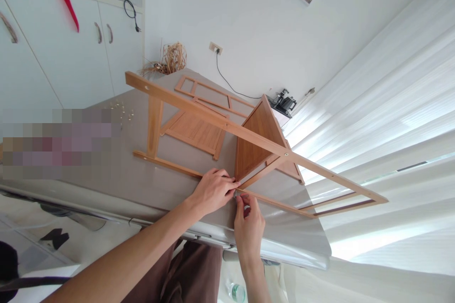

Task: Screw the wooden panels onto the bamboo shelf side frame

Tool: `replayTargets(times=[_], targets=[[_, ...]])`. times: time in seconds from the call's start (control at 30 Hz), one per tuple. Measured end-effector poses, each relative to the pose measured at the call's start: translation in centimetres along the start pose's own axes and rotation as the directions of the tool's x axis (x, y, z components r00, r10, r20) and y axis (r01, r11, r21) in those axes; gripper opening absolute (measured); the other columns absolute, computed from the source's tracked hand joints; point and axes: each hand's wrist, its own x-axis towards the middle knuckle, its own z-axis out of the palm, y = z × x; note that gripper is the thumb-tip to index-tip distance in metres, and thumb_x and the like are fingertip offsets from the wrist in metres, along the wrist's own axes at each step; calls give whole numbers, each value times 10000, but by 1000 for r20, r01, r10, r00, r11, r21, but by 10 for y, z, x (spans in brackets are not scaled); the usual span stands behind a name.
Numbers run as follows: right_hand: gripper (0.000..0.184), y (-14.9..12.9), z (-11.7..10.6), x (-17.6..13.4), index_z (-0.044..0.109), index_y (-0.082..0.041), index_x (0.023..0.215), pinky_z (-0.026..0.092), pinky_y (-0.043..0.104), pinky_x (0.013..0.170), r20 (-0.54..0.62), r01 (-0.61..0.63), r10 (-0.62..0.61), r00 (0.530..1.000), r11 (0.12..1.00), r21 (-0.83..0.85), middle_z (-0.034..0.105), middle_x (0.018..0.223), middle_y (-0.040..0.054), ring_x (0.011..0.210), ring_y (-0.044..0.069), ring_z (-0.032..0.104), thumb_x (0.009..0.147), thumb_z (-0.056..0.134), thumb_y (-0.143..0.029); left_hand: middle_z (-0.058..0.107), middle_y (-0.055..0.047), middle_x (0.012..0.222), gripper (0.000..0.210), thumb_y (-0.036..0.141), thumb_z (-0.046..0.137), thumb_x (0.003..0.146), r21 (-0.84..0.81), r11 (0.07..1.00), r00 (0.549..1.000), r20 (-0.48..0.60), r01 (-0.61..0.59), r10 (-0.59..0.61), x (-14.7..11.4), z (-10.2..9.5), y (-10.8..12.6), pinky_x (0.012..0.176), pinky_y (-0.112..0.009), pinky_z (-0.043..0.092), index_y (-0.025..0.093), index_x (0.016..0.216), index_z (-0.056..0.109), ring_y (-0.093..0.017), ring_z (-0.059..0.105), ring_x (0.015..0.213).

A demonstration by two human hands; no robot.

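Note:
A wooden frame (256,141) with long rails and cross slats stands on its side on the grey table (138,182). A slatted wooden panel (258,137) stands against it, its lower corner meeting the frame's near rail. My left hand (213,191) is closed around that joint, its fingertips pressing at the panel's corner. Just to the right, my right hand (250,220) pinches a small, thin metal piece that looks like a hex key (235,193), held at the joint on the near rail. The fingers partly cover its tip.
Behind the frame lie another slatted panel (195,128) and a ladder-like wooden frame (213,92). Small fittings (122,111) are scattered at the left, near a blurred patch. Dried stalks (174,58) stand at the far corner. A white curtain (391,151) hangs on the right.

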Motion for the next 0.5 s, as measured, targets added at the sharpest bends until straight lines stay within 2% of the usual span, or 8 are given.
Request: replayTargets(times=[0.13, 0.23, 0.33, 0.43, 0.5], targets=[[285, -1, -1, 1, 613, -227, 952, 444, 290, 722, 5, 59, -59, 998, 998, -29, 688, 897, 30, 802, 180, 621, 1012, 450, -452, 781, 14, 1074, 263, 198, 637, 922, -3, 1000, 1000, -4, 9, -9, 0, -1, 1, 859, -372, 456, 291, 1152, 727, -181, 660, 1006], [258, -1, -2, 1, 617, -226, 997, 447, 306, 769, 24, 182, -181, 983, 976, -122, 689, 952, 52, 891, 201, 616, 1040, 412, -378, 779, 16, 1082, 259, 202, 627, 929, -7, 1000, 1000, -5, 17, -17, 0, -1, 1, 866, -366, 458, 299, 1146, 730, -176, 661, 1005], [248, -4, -2, 1, 607, -216, 1018, 445, 313, 765, 44, 282, -278, 959, 939, -198, 688, 950, 62, 889, 209, 610, 1053, 386, -325, 780, 17, 1077, 257, 207, 625, 932, -14, 1000, 1000, 2, 21, -21, 0, -1, 1, 873, -361, 461, 298, 1149, 728, -172, 659, 1005], [248, -9, -2, 3, 600, -215, 995, 448, 308, 755, 51, 287, -283, 958, 940, -184, 692, 926, 58, 866, 205, 616, 1052, 387, -327, 783, 20, 1061, 255, 211, 629, 930, -16, 1000, 1000, 12, 21, -21, 0, -1, 1, 867, -363, 462, 296, 1150, 727, -176, 657, 1005], [259, -13, -4, 5, 603, -221, 971, 449, 303, 744, 54, 242, -236, 970, 959, -150, 699, 922, 55, 861, 203, 626, 1043, 395, -358, 784, 25, 1052, 253, 212, 630, 930, -15, 1000, 1000, 16, 20, -20, 0, -2, 1, 860, -366, 464, 296, 1149, 727, -177, 656, 1002]])
